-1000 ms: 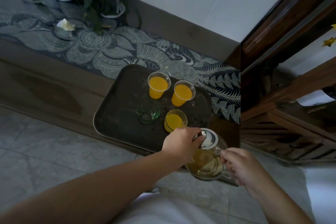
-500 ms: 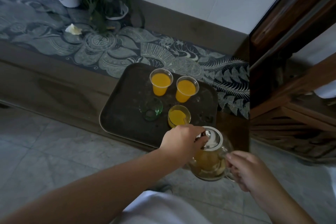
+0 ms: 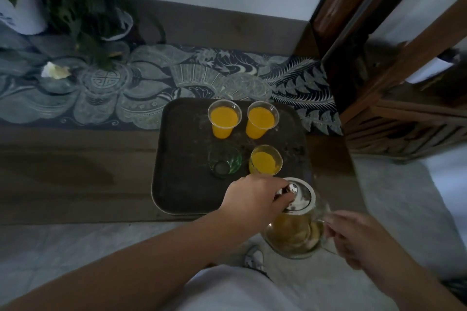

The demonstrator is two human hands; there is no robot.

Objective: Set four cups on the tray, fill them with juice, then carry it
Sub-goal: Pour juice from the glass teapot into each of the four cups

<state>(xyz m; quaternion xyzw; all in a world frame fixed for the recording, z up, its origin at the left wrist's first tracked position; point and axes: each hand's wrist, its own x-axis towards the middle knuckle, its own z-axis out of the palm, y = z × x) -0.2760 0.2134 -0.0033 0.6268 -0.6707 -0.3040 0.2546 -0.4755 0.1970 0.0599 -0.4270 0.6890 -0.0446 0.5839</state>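
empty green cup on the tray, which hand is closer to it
Left. The left hand sits on the pitcher lid, just below and right of the green cup. The right hand holds the pitcher handle, farther off to the right.

Pretty dim shot overall, kind of bluish and underexposed. The brightest stuff is the pale wall beyond the fingers and the floor to their right. Small glare spot on the metal lid (image 3: 298,195) right at the fingertips. Edges bend from the wide lens, and the right side smears with motion blur.
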